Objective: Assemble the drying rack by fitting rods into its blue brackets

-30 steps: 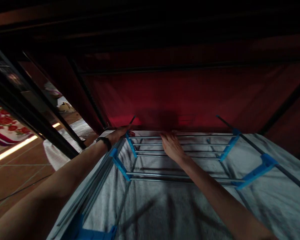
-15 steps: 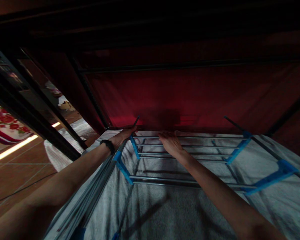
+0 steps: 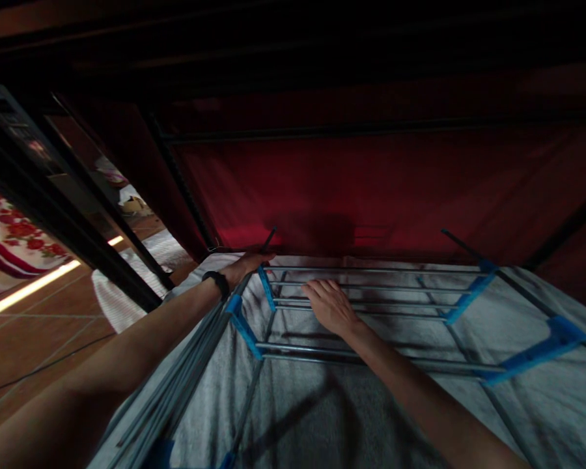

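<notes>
A rack of thin grey metal tubes with blue plastic connectors lies on a grey cloth. My left hand, a dark band at its wrist, is closed around the left post by the far blue connector. Lower on the crossbars rests my right hand, its fingers bent over one of the far bars. The post's bare end sticks up past my left hand. Beside my left forearm lies a bundle of loose grey tubes.
A dark red fabric panel in a black frame stands behind the rack. The grey cloth spreads beneath everything. To the left are a tiled floor with a cable, a white ribbed cloth and a flowered red-and-white cloth.
My right hand has shifted from the farthest crossbar to a nearer one, slightly closer to me. My left hand stays at the left post. The view has turned slightly.
</notes>
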A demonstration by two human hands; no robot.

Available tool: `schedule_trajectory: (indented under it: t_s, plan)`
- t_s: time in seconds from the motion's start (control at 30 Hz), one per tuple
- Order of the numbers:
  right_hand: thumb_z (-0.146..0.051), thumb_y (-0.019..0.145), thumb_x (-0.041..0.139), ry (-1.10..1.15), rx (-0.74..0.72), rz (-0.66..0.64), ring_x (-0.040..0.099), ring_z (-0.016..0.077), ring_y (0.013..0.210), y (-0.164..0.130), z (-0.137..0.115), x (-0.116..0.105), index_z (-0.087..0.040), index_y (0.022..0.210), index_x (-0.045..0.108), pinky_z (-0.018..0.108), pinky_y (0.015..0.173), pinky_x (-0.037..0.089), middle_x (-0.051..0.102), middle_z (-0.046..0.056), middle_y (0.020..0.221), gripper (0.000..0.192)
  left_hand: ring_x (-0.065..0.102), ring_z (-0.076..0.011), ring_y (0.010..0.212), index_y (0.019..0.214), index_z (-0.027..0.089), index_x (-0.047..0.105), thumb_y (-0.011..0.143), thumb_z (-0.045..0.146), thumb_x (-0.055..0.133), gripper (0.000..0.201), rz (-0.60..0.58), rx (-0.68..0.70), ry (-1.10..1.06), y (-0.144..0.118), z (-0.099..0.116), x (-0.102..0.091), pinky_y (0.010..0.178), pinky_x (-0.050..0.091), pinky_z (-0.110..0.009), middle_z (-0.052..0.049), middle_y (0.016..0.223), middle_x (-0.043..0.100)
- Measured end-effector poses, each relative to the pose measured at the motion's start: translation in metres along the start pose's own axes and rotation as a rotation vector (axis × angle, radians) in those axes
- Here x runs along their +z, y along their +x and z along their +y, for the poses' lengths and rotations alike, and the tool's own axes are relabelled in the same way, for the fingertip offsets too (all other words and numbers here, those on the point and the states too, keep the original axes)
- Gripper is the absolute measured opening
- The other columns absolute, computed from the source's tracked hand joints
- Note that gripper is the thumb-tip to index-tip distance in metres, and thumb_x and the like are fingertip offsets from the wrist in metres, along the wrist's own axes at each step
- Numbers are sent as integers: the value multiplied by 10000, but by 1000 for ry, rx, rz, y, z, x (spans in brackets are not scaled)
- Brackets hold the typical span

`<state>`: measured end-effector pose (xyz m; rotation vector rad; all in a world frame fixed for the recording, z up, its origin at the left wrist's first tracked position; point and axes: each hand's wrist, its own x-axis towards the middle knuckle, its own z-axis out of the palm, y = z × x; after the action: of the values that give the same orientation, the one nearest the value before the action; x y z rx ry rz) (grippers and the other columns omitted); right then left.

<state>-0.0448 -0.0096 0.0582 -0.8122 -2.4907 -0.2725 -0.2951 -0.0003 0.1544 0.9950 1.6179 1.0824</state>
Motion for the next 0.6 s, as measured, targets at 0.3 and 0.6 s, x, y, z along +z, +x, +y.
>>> schedule_trajectory:
  t_s: [0.3, 0.6]
  plan:
    - [-100, 965, 366, 23, 208, -303, 592, 207, 1085, 38, 1, 40, -189, 1257, 581, 354, 969, 430, 649, 112, 1186, 374, 617, -197, 597, 915, 160, 686, 752, 493, 794, 386, 55, 43, 52, 6, -1, -2, 560, 491, -293, -37, 629, 637]
    - [-99, 973, 323, 72, 216, -322, 571, 195, 1113, 44, 1, 32, -226, 1204, 602, 314, 952, 430, 627, 85, 1191, 384, 624, -201, 616, 939, 164, 696, 754, 517, 776, 407, 33, 51, 8, 9, -8, -4, 548, 495, -294, -48, 687, 667]
